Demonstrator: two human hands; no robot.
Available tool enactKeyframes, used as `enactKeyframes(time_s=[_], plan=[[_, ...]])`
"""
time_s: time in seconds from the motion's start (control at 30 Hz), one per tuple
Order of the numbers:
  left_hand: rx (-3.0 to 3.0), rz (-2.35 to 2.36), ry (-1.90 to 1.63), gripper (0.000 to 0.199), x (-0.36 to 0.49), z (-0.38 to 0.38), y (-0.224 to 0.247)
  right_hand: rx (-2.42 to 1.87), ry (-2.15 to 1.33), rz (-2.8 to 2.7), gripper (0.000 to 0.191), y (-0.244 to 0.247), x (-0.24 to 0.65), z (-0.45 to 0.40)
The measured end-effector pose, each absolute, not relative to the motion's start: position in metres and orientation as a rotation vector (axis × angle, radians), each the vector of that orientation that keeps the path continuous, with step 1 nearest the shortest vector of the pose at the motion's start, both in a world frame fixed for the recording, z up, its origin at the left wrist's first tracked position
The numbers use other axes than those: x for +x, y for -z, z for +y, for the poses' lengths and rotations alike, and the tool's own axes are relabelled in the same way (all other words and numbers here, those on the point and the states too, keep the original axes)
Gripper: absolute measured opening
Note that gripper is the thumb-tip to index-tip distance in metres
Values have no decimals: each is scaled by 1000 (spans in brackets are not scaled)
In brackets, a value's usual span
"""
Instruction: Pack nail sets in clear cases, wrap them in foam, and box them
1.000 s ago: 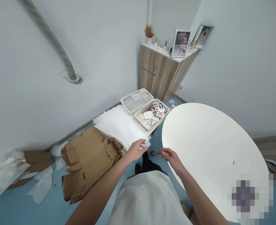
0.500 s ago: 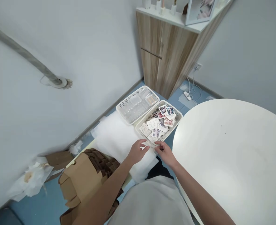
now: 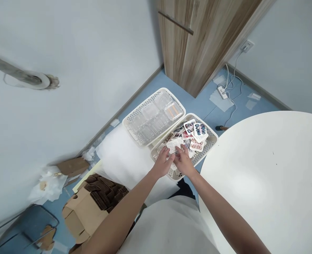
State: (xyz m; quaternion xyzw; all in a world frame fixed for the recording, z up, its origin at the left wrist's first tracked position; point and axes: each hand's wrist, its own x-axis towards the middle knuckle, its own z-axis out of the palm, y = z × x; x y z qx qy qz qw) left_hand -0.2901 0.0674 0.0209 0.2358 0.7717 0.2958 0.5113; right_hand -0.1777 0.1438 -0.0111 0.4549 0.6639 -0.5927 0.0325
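Observation:
A white lattice basket (image 3: pixel 212 143) holds a heap of small cards, several of them bearing rows of glossy oval pieces that look like press-on nails. Over its near end, my left hand (image 3: pixel 162 164) is beside the cards with thumb and fingers apart. My right hand (image 3: pixel 184 162) reaches in close to it, fingertips at the lower edge of a white printed card (image 3: pixel 174 145). I see nothing gripped in either hand. A card with dark blue nails (image 3: pixel 199 129) and a card with pink nails (image 3: pixel 196 145) lie uncovered at the far right of the heap.
Left of it, a second white basket (image 3: pixel 131 132) holds clear plastic boxes (image 3: pixel 156 116). White foam sheeting (image 3: pixel 124 155) lies nearer me, by an open cardboard box (image 3: pixel 88 211). A round white table (image 3: pixel 262 169) stands at right. Cables and a power strip (image 3: pixel 221 92) lie on the floor.
Both hands have moved forward from the near rim of the card basket to the cards inside it. The view has tilted down, and the cabinet top has left the picture.

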Motion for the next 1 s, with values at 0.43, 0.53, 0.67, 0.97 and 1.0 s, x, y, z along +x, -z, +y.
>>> enactKeyframes(time_s=[0.43, 0.53, 0.67, 0.97, 1.0], plan=[[468, 1800, -795, 62, -291, 65, -7, 1415, 1950, 1986, 56, 11, -178, 147], [418, 1801, -838, 63, -291, 63, -15, 1451, 1987, 1995, 55, 1, -176, 146], [477, 1793, -922, 60, -288, 57, -29, 1500, 2046, 2047, 51, -15, -170, 138], [575, 1746, -978, 65, -255, 12, -64, 1647, 2053, 2178, 49, -51, -126, 92], [592, 1733, -984, 65, -250, 6, -68, 1669, 2045, 2185, 49, -55, -119, 85]])
